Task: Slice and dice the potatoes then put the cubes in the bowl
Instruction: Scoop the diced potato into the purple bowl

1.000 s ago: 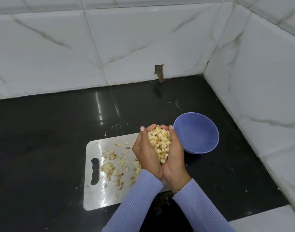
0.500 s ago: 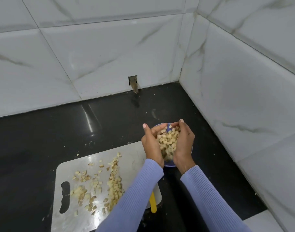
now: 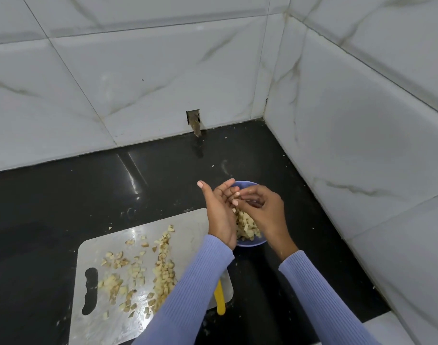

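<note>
A blue bowl (image 3: 250,243) stands on the black counter just right of the steel cutting board (image 3: 96,250), mostly covered by my hands. Pale potato cubes (image 3: 245,226) lie piled in the bowl. More potato cubes (image 3: 163,267) are scattered over the board. My left hand (image 3: 219,215) is held above the bowl, palm facing right, fingers straight and thumb up. The fingers of my right hand (image 3: 265,212) reach across and brush the left palm; neither hand holds anything. A cube (image 3: 234,210) is dropping between them.
A yellow knife handle (image 3: 220,298) pokes out from under my left sleeve at the board's near right corner. White marble-look tiled walls meet in a corner behind and right of the bowl. A small notch (image 3: 194,122) shows in the back wall's base.
My cupped hands carried a heap of cubes from the board to over the bowl, then parted and let the cubes fall in. Now the right fingers wipe the left palm.
</note>
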The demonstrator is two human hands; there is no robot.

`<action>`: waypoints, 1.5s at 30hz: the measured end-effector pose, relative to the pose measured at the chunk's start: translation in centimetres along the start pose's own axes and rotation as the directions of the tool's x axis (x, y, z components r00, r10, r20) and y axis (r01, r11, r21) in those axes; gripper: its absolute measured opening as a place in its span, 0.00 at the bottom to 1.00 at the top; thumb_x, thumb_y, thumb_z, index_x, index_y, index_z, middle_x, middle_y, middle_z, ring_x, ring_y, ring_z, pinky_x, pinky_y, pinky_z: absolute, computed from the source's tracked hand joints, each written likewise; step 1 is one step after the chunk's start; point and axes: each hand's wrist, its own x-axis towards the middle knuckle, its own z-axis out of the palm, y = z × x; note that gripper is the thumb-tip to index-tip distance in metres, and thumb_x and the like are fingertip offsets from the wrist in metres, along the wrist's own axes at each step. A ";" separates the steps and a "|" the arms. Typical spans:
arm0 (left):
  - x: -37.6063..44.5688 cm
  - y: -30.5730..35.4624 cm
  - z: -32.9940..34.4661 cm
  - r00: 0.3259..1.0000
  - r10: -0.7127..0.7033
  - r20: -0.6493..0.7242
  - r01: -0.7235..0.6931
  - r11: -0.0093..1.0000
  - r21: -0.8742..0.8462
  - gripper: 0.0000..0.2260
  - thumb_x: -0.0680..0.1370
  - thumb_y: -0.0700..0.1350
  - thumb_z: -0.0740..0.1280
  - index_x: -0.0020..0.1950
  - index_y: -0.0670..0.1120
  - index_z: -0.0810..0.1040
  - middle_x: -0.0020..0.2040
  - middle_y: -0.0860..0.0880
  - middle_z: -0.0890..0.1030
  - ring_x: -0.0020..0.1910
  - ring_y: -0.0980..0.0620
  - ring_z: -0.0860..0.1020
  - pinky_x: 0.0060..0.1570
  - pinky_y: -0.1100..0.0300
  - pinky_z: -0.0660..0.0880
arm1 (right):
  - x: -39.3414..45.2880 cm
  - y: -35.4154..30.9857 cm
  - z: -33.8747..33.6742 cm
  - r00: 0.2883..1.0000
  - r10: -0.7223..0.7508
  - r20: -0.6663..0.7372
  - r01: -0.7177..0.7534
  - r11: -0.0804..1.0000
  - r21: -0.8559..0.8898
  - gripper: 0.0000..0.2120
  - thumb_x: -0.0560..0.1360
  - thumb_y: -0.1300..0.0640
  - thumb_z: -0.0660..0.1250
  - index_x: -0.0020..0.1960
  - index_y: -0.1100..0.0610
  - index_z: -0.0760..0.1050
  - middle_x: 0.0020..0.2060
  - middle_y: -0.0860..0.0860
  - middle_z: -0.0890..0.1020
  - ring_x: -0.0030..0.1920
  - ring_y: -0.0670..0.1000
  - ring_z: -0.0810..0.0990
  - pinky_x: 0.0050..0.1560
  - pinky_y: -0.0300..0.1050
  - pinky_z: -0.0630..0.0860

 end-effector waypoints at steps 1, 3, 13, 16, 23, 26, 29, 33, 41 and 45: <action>0.1 0.1 0.0 1.000 -0.004 -0.001 0.004 1.000 -0.028 0.35 0.79 0.66 0.43 0.54 0.40 0.78 0.42 0.44 0.79 0.46 0.50 0.78 0.55 0.57 0.73 | 0.0 0.1 -0.1 1.000 -0.012 -0.014 0.012 1.000 -0.029 0.09 0.69 0.66 0.74 0.45 0.55 0.81 0.43 0.46 0.83 0.45 0.41 0.82 0.51 0.37 0.79; 0.4 0.3 -0.1 1.000 0.000 0.000 0.000 0.999 -0.035 0.35 0.79 0.65 0.42 0.54 0.39 0.78 0.43 0.43 0.80 0.47 0.49 0.79 0.55 0.57 0.73 | 0.0 0.0 0.0 0.999 0.003 -0.048 -0.005 0.999 -0.045 0.09 0.72 0.67 0.69 0.44 0.53 0.81 0.42 0.45 0.83 0.45 0.41 0.82 0.52 0.38 0.79; 0.2 1.5 -0.4 0.990 -0.039 0.137 0.040 0.999 -0.007 0.32 0.79 0.64 0.44 0.59 0.43 0.76 0.59 0.42 0.80 0.60 0.48 0.77 0.63 0.55 0.70 | -0.1 -0.2 0.2 1.000 -0.001 0.020 0.002 1.000 -0.023 0.10 0.72 0.70 0.68 0.47 0.57 0.79 0.42 0.48 0.83 0.47 0.45 0.82 0.51 0.36 0.77; -0.4 1.3 -0.5 0.993 0.041 0.109 -0.063 0.976 0.208 0.17 0.83 0.52 0.54 0.56 0.44 0.78 0.57 0.45 0.81 0.58 0.51 0.78 0.57 0.59 0.74 | 0.4 -0.6 0.2 0.980 0.158 -0.122 -0.126 0.963 0.240 0.08 0.74 0.67 0.62 0.48 0.56 0.76 0.42 0.50 0.81 0.45 0.47 0.80 0.49 0.38 0.76; -1.0 0.4 -1.7 0.932 0.261 0.253 -0.359 0.769 0.528 0.10 0.69 0.30 0.73 0.47 0.42 0.83 0.46 0.48 0.84 0.48 0.53 0.82 0.52 0.60 0.78 | 1.6 -1.9 1.3 0.902 0.408 -0.141 -0.149 0.602 0.785 0.10 0.82 0.50 0.55 0.52 0.56 0.70 0.35 0.51 0.77 0.37 0.47 0.76 0.41 0.40 0.73; -1.2 0.2 -2.3 0.891 0.243 0.385 -0.442 0.664 0.603 0.08 0.68 0.37 0.77 0.45 0.45 0.86 0.43 0.49 0.85 0.45 0.52 0.81 0.51 0.59 0.77 | 1.7 -1.9 1.3 0.909 0.407 -0.092 -0.129 0.485 0.865 0.22 0.80 0.38 0.50 0.51 0.55 0.71 0.35 0.50 0.77 0.37 0.48 0.77 0.41 0.41 0.73; -1.1 0.0 -2.6 0.888 0.226 0.400 -0.449 0.609 0.653 0.07 0.67 0.39 0.77 0.43 0.47 0.86 0.42 0.48 0.84 0.42 0.52 0.80 0.50 0.55 0.76 | 1.4 -1.9 1.4 0.918 0.386 -0.090 -0.110 0.467 0.878 0.27 0.78 0.34 0.48 0.51 0.56 0.72 0.37 0.51 0.79 0.41 0.50 0.78 0.44 0.43 0.72; -0.6 -0.2 -2.9 0.829 0.375 0.415 -0.531 0.294 0.795 0.08 0.68 0.40 0.77 0.43 0.52 0.86 0.43 0.54 0.82 0.45 0.53 0.76 0.47 0.57 0.74 | 0.7 -2.0 1.4 0.921 0.378 -0.091 -0.112 0.482 0.869 0.26 0.79 0.35 0.49 0.50 0.56 0.72 0.38 0.51 0.78 0.42 0.50 0.77 0.49 0.45 0.70; -1.6 0.9 -4.0 0.822 0.418 0.387 -0.544 0.373 0.752 0.12 0.77 0.33 0.63 0.53 0.45 0.83 0.49 0.50 0.84 0.46 0.58 0.79 0.48 0.70 0.74 | -1.6 -1.4 1.2 0.937 0.254 -0.242 -0.134 0.897 0.422 0.15 0.73 0.75 0.57 0.48 0.57 0.71 0.42 0.52 0.79 0.45 0.48 0.79 0.47 0.38 0.77; -2.7 1.7 -5.1 0.839 0.390 0.380 -0.536 0.471 0.701 0.11 0.78 0.36 0.64 0.52 0.49 0.82 0.47 0.55 0.83 0.49 0.58 0.80 0.49 0.66 0.76 | -2.8 -1.3 1.6 0.966 0.138 -0.217 -0.084 0.967 0.243 0.16 0.72 0.77 0.60 0.45 0.58 0.75 0.43 0.52 0.81 0.46 0.49 0.80 0.45 0.36 0.78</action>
